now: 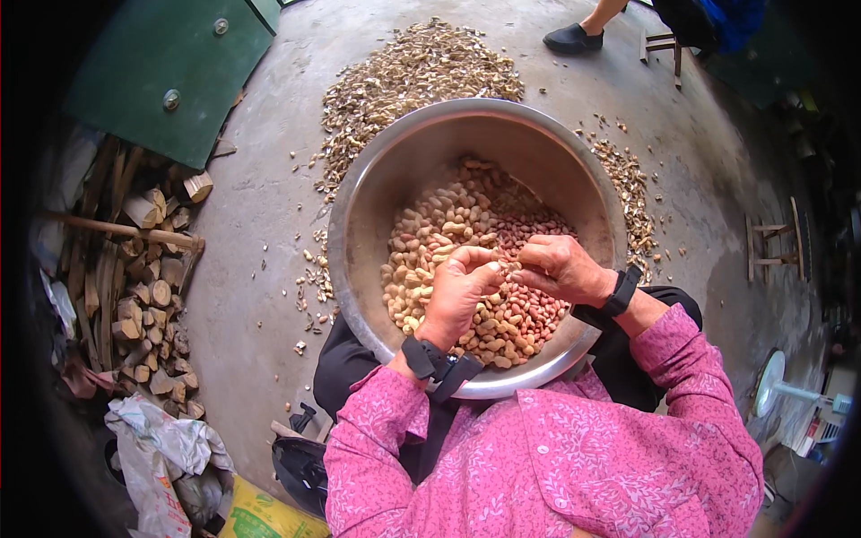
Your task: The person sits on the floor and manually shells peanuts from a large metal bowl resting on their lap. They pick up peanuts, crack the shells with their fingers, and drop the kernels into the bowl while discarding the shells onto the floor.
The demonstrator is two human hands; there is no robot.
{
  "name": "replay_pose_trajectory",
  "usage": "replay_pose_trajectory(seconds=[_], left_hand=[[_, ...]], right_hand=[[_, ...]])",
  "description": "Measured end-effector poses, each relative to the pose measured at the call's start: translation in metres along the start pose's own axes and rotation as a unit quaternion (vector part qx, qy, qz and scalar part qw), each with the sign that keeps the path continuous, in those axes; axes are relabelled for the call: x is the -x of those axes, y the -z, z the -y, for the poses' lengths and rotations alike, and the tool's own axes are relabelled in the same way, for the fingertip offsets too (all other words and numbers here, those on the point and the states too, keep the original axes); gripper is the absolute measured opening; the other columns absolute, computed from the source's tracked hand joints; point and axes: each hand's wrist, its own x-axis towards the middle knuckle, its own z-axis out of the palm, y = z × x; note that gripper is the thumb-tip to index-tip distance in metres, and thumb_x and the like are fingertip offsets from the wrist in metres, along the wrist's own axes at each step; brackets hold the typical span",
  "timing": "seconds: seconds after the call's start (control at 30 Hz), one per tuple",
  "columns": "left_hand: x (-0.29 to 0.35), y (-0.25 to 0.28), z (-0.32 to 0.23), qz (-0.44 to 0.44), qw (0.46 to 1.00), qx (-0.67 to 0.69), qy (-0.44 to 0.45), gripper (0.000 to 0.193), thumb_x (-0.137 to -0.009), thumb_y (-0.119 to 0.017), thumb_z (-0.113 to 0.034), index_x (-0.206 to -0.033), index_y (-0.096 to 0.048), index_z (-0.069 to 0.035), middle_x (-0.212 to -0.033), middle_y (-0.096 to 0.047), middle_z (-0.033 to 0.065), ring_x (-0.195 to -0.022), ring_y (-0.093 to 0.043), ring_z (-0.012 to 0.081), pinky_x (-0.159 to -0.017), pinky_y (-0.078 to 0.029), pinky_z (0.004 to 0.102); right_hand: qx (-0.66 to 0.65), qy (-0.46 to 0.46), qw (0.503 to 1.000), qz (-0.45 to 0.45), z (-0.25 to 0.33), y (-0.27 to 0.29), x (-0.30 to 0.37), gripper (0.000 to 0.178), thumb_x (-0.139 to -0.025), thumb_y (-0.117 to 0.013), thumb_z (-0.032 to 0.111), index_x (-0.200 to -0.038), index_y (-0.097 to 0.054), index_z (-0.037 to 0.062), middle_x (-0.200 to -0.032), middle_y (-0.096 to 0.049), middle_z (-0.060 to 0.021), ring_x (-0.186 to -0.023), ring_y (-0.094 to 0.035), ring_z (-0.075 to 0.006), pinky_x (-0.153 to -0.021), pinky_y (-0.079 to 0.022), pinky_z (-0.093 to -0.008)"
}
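A large round metal basin [484, 377] rests on my lap. Unshelled peanuts [426, 242] fill its left side and lower part, and shelled reddish peanut kernels [538, 314] lie on the right. Above the heap, my left hand [462, 291] and my right hand [563, 267] meet fingertip to fingertip. Both are closed in a pinch around a small, pale peanut [508, 267], mostly covered by the fingers. I cannot tell whether its shell is split. Each wrist wears a black strap.
Empty peanut shells [421, 72] are heaped on the floor beyond the basin, with more scattered shells [628, 188] to its right. Stacked firewood [148, 305] lines the left. Another person's shoe [574, 39] is at the far right, and a wooden stool [773, 240] stands at right.
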Motion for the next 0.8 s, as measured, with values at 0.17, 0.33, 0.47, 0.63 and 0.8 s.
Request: replay_pose_trajectory(seconds=[0.17,0.33,0.47,0.63,0.8], left_hand=[[0.0,0.001,0.001,-0.009,1.0,-0.021,-0.02,0.012,-0.08,-0.058,-0.005,-0.091,-0.053,-0.003,-0.079,-0.059,0.004,-0.067,-0.058,0.0108,-0.061,-0.049,0.0214],[0.001,-0.001,-0.001,-0.005,1.0,0.006,0.011,0.014,-0.079,-0.059,-0.006,-0.091,-0.053,-0.003,-0.08,-0.059,0.0044,-0.064,-0.057,0.0102,-0.058,-0.048,0.0215],[0.001,-0.001,-0.001,0.016,1.0,-0.007,0.005,0.013,-0.078,-0.06,-0.006,-0.09,-0.055,-0.003,-0.079,-0.06,0.0044,-0.063,-0.057,0.0101,-0.057,-0.047,0.0213],[0.003,-0.006,-0.001,0.046,0.999,-0.016,-0.007,0.011,-0.076,-0.062,-0.005,-0.086,-0.057,-0.002,-0.07,-0.059,0.0022,-0.059,-0.055,0.0078,-0.055,-0.045,0.0192],[0.002,-0.006,-0.003,0.094,0.995,-0.015,-0.002,0.014,-0.077,-0.061,-0.005,-0.09,-0.057,-0.002,-0.078,-0.06,0.0044,-0.063,-0.057,0.0093,-0.058,-0.048,0.0223]], right_hand=[[-0.016,-0.008,1.0,-0.003,0.002,0.001,-0.001,0.022,-0.072,-0.062,0.016,-0.064,-0.046,0.0031,-0.061,-0.045,-0.0135,-0.057,-0.047,-0.0328,-0.05,-0.038,-0.0407],[-0.089,-0.054,0.995,0.001,0.0,0.003,0.001,0.018,-0.077,-0.061,0.016,-0.07,-0.052,0.0022,-0.061,-0.049,-0.0089,-0.056,-0.048,-0.0205,-0.05,-0.038,-0.0325],[-0.274,-0.208,0.939,0.022,-0.003,0.001,0.002,0.018,-0.084,-0.057,0.02,-0.078,-0.056,0.0022,-0.065,-0.052,0.0007,-0.058,-0.048,-0.0059,-0.051,-0.038,-0.0222],[-0.386,-0.277,0.877,0.074,0.006,-0.002,-0.001,0.022,-0.086,-0.053,0.025,-0.083,-0.056,0.0032,-0.066,-0.054,0.0014,-0.059,-0.051,-0.0047,-0.054,-0.042,-0.0188],[-0.381,-0.284,0.878,0.055,0.002,0.004,-0.001,0.02,-0.086,-0.053,0.022,-0.082,-0.056,0.0023,-0.065,-0.054,0.0007,-0.058,-0.05,-0.0048,-0.052,-0.041,-0.0187]])
